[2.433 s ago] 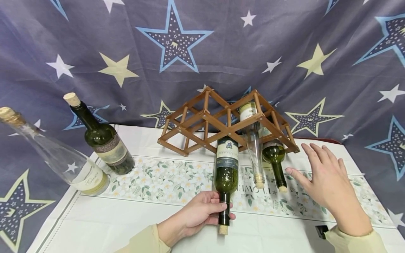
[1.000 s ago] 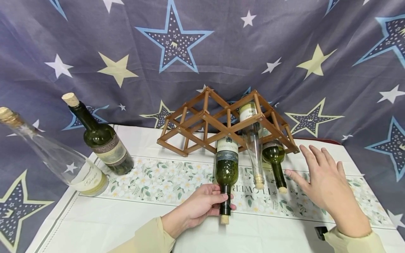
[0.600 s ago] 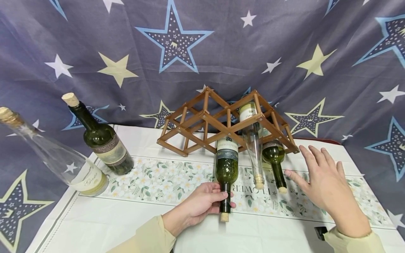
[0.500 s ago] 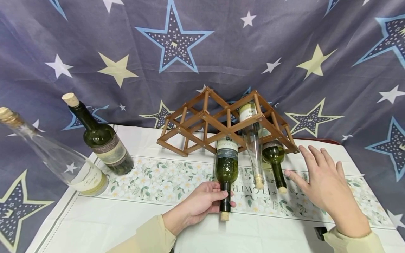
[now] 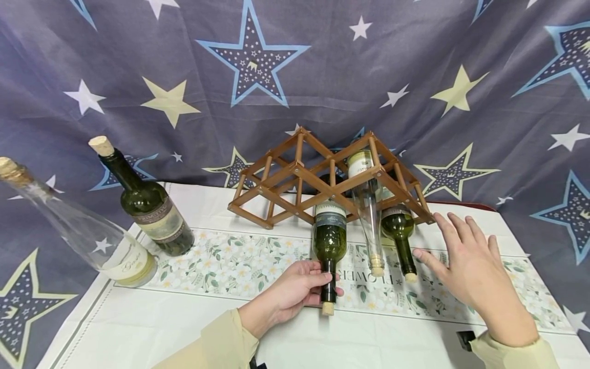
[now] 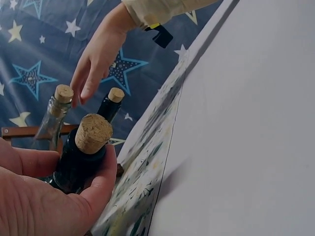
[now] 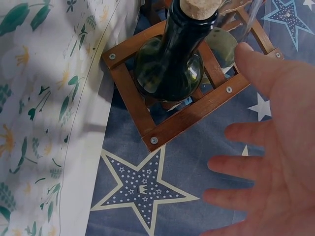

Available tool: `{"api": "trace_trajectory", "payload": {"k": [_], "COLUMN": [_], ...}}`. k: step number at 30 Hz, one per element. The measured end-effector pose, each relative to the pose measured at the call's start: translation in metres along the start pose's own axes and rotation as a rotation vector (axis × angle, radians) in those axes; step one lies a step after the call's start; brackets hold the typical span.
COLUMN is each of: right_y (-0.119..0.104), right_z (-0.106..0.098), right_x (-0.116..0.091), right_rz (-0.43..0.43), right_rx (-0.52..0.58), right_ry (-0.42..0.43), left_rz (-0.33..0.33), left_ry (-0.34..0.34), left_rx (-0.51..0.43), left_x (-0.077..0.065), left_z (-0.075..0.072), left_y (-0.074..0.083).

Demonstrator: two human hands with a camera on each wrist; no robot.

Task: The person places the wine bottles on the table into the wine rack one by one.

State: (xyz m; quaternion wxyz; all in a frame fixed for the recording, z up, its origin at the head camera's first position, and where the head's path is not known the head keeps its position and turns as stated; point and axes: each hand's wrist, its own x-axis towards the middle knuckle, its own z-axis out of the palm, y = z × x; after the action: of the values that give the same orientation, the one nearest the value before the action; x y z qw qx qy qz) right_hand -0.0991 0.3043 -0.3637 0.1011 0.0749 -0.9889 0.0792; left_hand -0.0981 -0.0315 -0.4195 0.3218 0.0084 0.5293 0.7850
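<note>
My left hand [image 5: 295, 289] pinches the neck of a green wine bottle [image 5: 330, 245], thumb on top. The bottle lies cork [image 6: 93, 132] toward me, its base end inside a lower middle compartment of the wooden wine rack [image 5: 278, 197]. Part of its label is hidden behind the front slats. My right hand [image 5: 475, 274] is spread beside the rack's right end and holds nothing; whether a fingertip touches the wood I cannot tell. Between the hands, a clear bottle [image 5: 369, 220] lies in an upper compartment and another green bottle [image 5: 399, 228] in the lower right one.
At the table's left stand a corked dark green bottle [image 5: 159, 215] and a tall clear corked bottle [image 5: 124, 256]. A white cloth with a floral band [image 5: 239, 261] covers the table. Behind the rack hangs a star-patterned curtain [image 5: 322, 102].
My left hand has pushed the green bottle away from me, deeper into the rack; more of its label has gone behind the slats. My right hand has barely moved.
</note>
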Motion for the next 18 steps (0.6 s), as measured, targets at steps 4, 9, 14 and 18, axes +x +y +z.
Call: {"api": "trace_trajectory", "payload": {"k": [4,9,14,18], "right_y": [0.0006,0.0008,0.0003,-0.0004], "right_z": [0.0005,0.0012,0.0022,0.0028], "right_x": [-0.0001,-0.0001,-0.0001,0.0001], "right_rz": [0.001,-0.001,0.003,0.004], "right_rx": [-0.002,-0.005,-0.005,-0.005], "right_ry": [-0.003,-0.006,-0.017,-0.019], "left_rz": [0.005,0.013,0.011,0.011], "left_ry": [0.005,0.003,0.002,-0.006], "left_rx": [-0.001,0.004,-0.001,-0.012], "left_x": [0.0018,0.0035,0.005,0.0072], "left_z": [0.0004,0.0007,0.0007,-0.0001], "left_y": [0.0012,0.0032,0.0048,0.0065]}}
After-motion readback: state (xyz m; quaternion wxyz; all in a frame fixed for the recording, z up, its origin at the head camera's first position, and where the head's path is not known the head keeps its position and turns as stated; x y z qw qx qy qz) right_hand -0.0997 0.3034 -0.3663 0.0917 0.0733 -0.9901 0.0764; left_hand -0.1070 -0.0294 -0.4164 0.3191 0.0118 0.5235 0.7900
